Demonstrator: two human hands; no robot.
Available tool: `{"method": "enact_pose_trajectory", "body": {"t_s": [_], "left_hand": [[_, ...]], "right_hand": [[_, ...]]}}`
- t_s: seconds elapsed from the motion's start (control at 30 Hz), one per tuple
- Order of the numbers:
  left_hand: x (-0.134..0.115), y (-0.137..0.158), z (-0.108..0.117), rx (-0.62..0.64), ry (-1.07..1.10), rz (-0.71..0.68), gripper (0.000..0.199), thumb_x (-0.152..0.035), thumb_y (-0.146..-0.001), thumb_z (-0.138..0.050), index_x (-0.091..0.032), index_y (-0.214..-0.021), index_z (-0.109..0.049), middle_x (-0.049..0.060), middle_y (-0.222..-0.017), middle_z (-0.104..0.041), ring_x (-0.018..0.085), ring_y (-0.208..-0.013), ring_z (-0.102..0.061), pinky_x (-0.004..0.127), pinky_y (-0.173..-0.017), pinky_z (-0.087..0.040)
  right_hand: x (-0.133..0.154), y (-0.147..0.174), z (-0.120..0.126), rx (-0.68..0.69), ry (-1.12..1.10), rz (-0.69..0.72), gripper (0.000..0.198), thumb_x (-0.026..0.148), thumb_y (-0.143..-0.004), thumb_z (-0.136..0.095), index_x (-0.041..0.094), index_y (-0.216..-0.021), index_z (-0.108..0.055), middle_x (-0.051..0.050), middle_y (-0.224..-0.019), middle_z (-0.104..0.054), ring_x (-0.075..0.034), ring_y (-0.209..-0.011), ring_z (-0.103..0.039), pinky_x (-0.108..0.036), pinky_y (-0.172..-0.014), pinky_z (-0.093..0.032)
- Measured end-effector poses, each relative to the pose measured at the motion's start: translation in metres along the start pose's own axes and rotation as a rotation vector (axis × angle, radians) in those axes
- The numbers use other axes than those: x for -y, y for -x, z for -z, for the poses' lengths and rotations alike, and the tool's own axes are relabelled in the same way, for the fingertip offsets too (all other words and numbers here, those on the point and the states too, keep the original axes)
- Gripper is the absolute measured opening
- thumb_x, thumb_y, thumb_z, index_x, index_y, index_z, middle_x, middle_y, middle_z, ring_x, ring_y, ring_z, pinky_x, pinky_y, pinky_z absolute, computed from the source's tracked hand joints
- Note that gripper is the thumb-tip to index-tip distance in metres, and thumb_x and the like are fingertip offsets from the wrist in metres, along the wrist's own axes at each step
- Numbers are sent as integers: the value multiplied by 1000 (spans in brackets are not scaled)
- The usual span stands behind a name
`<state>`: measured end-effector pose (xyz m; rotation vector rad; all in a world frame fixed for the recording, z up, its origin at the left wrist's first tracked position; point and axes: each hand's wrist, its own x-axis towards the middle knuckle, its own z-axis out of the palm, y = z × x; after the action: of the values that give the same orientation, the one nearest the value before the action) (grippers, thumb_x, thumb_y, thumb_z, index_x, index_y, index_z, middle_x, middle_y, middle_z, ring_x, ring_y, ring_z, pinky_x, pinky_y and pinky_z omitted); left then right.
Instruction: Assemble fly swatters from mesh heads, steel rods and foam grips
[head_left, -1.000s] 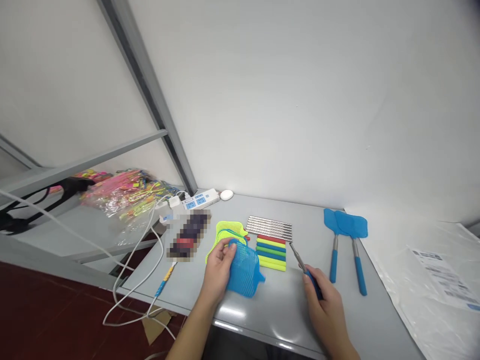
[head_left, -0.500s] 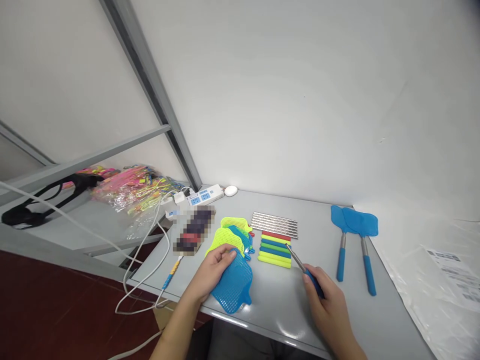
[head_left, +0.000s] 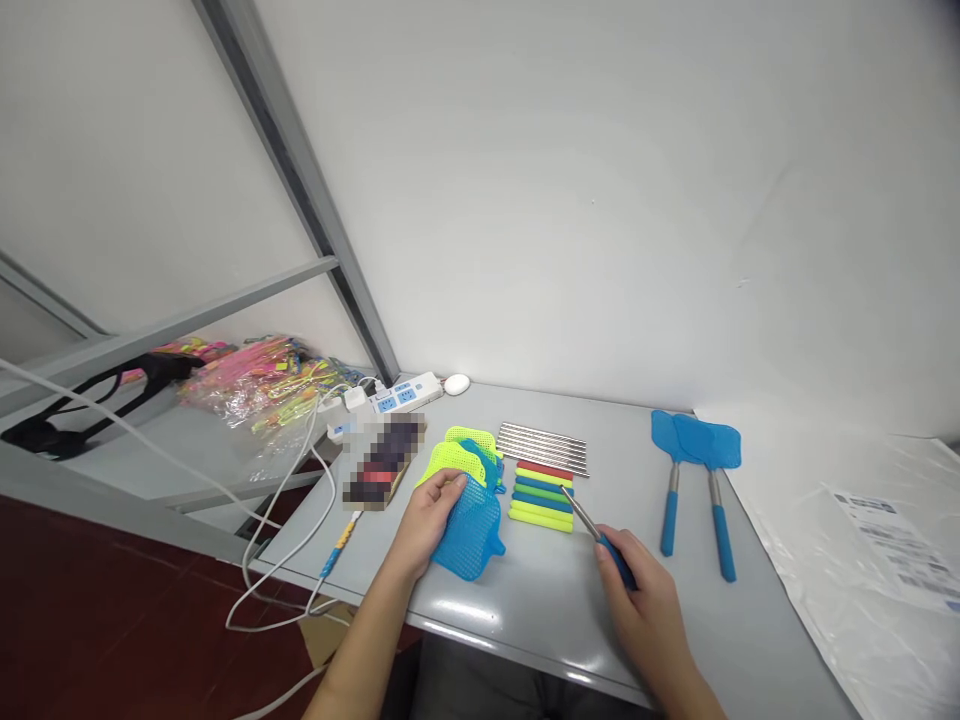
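Left hand: your left hand (head_left: 424, 522) pinches one edge between thumb and fingers, the rest of the palm loosely curled.
Blue mesh swatter head (head_left: 472, 532): one, in that pinch, held low over the grey table (head_left: 622, 445), its short neck pointing right. It could twist or slip if pushed at the neck, since only the far edge is gripped.
Right hand: your right hand (head_left: 645, 600) is wrapped snugly around a blue foam grip (head_left: 619, 567), with little or no slack.
Steel rod (head_left: 583, 514): one, rising from that grip, tip up and to the left. Tip and neck stand apart and out of line; a push at this angle could miss the neck or strain the plastic.
Coloured foam sleeves (head_left: 540, 516): seven, in a row at the rod tip; contact cannot be told. A low sweep could scatter your row.
Bare steel rods (head_left: 542, 450): a row just behind the sleeves; a knock could set them rolling.
Loose swatter heads (head_left: 456, 463): yellow and blue, overlapping just behind your left hand; your knuckles could drag the pile askew.
Complete blue swatters (head_left: 705, 442): two, heads overlapped, right of your right hand; a wide elbow could shift them.
Blue-and-yellow cable wrap (head_left: 330, 563): near your left forearm; a backward pull could snag it.
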<state>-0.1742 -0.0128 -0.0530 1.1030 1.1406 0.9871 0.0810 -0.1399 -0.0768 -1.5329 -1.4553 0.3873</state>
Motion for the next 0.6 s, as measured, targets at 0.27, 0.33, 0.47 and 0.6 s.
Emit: {"method": "enact_pose_trajectory", "body": {"t_s": [0.27, 0.33, 0.47, 0.6], "left_hand": [[8, 17, 1, -45, 7, -11, 39, -49, -77, -70, -17, -99, -68, 4, -84, -67, 17, -72, -59, 25, -64, -46], [10, 19, -2, -51, 4, -12, 38, -48, -77, -70, -17, -99, -69, 4, -83, -67, 17, -74, -59, 25, -66, -47], [12, 19, -11, -82, 4, -32, 35, -48, -79, -69, -17, -96, -69, 4, -84, -68, 17, -77, -60, 25, -69, -47], [13, 17, -16, -112, 8, -57, 35, -48, -80, -68, -18, -98, -68, 3, -88, -68, 17, -80, -61, 24, -70, -47]], "right_hand": [[-2, 0, 1, 8, -11, 19, 21, 30, -96, -50, 23, -110, -62, -5, -87, -65, -19, -78, -63, -27, -63, -48], [-1, 0, 1, 21, -16, 29, 20, 29, -96, -50, 23, -110, -63, -4, -83, -64, -18, -74, -62, -27, -63, -48], [1, 0, 1, 28, -23, 54, 19, 28, -95, -51, 23, -107, -64, -4, -81, -64, -18, -72, -61, -28, -63, -47], [2, 0, 2, 42, -30, 96, 16, 26, -94, -53, 22, -105, -65, -3, -78, -63, -16, -66, -59, -27, -60, -45]]}}
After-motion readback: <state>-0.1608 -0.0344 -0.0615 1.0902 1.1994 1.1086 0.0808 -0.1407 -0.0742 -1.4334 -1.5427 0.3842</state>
